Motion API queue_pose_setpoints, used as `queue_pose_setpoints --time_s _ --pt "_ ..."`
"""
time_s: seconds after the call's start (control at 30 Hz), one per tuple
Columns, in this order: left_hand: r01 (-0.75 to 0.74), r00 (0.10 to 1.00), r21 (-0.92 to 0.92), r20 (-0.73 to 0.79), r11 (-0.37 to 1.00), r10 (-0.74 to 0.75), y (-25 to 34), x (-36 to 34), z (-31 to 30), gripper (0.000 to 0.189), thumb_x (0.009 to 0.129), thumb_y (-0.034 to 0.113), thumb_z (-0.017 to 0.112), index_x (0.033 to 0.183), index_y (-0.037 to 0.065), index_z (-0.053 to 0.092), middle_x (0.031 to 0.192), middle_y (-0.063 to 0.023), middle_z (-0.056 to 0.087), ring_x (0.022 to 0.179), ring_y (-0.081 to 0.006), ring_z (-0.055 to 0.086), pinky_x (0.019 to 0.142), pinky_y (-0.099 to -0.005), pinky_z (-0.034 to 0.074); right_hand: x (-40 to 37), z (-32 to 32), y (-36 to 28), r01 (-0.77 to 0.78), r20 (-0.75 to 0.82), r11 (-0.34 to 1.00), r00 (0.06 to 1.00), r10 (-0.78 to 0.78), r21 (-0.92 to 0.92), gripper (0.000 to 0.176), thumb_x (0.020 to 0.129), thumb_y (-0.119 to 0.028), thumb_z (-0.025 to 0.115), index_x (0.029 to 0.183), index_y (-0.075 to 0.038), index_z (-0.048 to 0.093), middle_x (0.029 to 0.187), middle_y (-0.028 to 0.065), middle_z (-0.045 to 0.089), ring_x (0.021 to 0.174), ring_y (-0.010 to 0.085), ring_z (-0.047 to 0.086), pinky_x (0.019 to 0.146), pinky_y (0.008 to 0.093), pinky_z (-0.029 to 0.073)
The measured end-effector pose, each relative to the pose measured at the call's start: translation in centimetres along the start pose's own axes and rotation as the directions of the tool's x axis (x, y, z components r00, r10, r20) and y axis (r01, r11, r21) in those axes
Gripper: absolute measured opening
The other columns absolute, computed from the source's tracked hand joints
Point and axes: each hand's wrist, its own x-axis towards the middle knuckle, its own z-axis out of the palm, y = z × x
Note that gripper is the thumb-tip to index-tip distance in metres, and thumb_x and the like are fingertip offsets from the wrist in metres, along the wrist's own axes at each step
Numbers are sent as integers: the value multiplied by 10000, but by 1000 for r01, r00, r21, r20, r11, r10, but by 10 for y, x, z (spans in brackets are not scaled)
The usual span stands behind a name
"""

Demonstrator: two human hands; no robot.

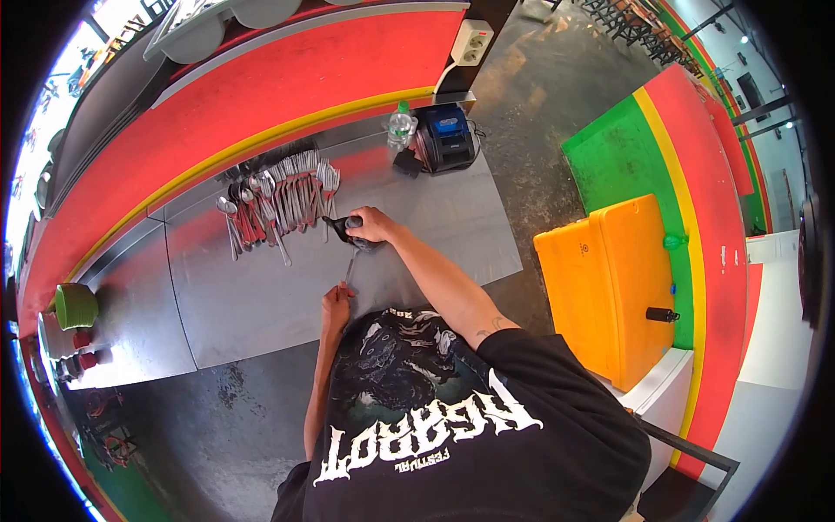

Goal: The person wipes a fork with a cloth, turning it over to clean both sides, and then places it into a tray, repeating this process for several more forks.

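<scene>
My left hand [337, 304] is closed on a slim silver piece of cutlery [351, 265], just in front of my shirt. That piece points up and away from me; its far end is too small to tell its kind. My right hand [374, 224] grips a black item [344, 230] right above the cutlery. Whether it is a cloth or a bottle I cannot make out. Beyond my hands, a bundle of forks and spoons [287, 200] lies in rough rows on the metal table [252, 304]. The nearest of them lie just left of the black item.
At the table's back right stand a clear bottle with a green cap [401, 129] and a black-and-blue device [446, 139]. A red wall [348, 74] runs behind. A green container [76, 306] sits far left. An orange cooler box [600, 287] stands right.
</scene>
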Motion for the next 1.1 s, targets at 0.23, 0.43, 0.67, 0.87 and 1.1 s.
queue_pose_setpoints --time_s 0.23,0.43,0.67,0.87,1.1 --pt "-185 963 179 -165 966 214 47 -35 -10 268 900 248 658 1098 84 583 649 -157 570 550 -289 561 567 -421 433 -13 15 3 125 -222 987 964 -145 -104 412 764 -302 731 1065 -29 665 1008 216 691 930 376 664 807 426 521" --pt "-303 915 303 -175 904 365 79 -45 -21 237 906 161 620 1127 93 568 611 -176 539 516 -339 538 529 -429 405 -26 22 2 77 -301 996 950 -86 -44 409 758 -297 734 1076 -47 673 958 207 691 908 384 657 830 437 517" --pt "-268 899 378 -234 886 371 74 -41 -19 102 960 153 556 1031 80 553 570 -185 540 525 -389 557 511 -473 395 -32 20 1 105 -331 977 943 -38 185 411 792 -319 733 1056 -13 658 927 195 702 875 322 683 791 390 517" --pt "-181 905 373 -299 910 302 59 -36 -16 113 975 163 519 957 52 530 665 -225 616 645 -450 613 538 -517 431 -55 23 3 66 -357 925 931 78 374 386 840 -312 716 1037 13 648 914 186 707 841 290 697 740 371 525" --pt "-55 995 80 -74 995 61 29 -15 -4 258 978 225 545 873 -9 574 601 -151 627 488 -233 638 493 -397 473 -93 33 -8 100 -557 915 817 149 392 310 866 -231 715 1035 22 654 869 95 710 796 167 663 731 317 513"
